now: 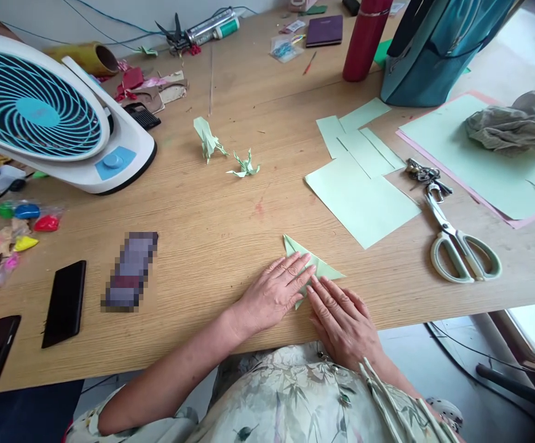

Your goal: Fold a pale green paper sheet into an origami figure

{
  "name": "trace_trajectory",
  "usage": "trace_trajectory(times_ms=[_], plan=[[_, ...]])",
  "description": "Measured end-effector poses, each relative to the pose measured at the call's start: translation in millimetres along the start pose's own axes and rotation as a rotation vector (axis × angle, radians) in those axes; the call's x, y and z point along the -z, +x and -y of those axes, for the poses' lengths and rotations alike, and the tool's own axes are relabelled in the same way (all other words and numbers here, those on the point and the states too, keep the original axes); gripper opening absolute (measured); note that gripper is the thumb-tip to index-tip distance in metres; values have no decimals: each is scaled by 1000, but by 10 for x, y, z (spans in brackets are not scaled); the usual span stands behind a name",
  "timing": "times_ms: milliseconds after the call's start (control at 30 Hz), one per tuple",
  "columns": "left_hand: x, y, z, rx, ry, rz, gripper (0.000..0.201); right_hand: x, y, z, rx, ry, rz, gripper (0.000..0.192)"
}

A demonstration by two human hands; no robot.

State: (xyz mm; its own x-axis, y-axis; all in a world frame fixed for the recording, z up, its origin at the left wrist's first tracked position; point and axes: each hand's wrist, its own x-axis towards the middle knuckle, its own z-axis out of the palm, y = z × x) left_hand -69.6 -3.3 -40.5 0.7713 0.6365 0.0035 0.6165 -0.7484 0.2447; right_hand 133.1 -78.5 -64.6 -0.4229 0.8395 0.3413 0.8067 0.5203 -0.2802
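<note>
A pale green sheet of folded paper (325, 269) lies flat near the table's front edge, its pointed corners showing around my fingers. My left hand (274, 286) rests on its left part with the fingers stretched out flat. From the right, my right hand (344, 317) lays its extended fingertips on the paper's lower part, close beside the left fingertips. Both hands cover much of the folded piece. Farther back stand two small green origami figures, a larger one (208, 140) and a smaller spiky one (244, 165).
Loose green sheets (364, 200) lie right of centre, with scissors (463, 246) and keys (427, 175) beside them. A fan (124, 147) stands at the left, above several phones (64, 301). A red bottle (364, 43) and teal bag (427, 61) stand at the back.
</note>
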Motion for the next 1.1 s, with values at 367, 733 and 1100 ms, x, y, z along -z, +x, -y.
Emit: trace_trajectory(times_ms=[367, 733, 1100], plan=[[47, 15, 5, -45, 51, 97, 81, 7, -49, 95, -149, -51, -19, 75], [51, 7, -42, -22, 103, 125, 90, 136, -42, 80, -228, -93, -25, 73], [14, 8, -48, -13, 89, 106, 93, 299, -151, -64, -298, -211, -4, 70]])
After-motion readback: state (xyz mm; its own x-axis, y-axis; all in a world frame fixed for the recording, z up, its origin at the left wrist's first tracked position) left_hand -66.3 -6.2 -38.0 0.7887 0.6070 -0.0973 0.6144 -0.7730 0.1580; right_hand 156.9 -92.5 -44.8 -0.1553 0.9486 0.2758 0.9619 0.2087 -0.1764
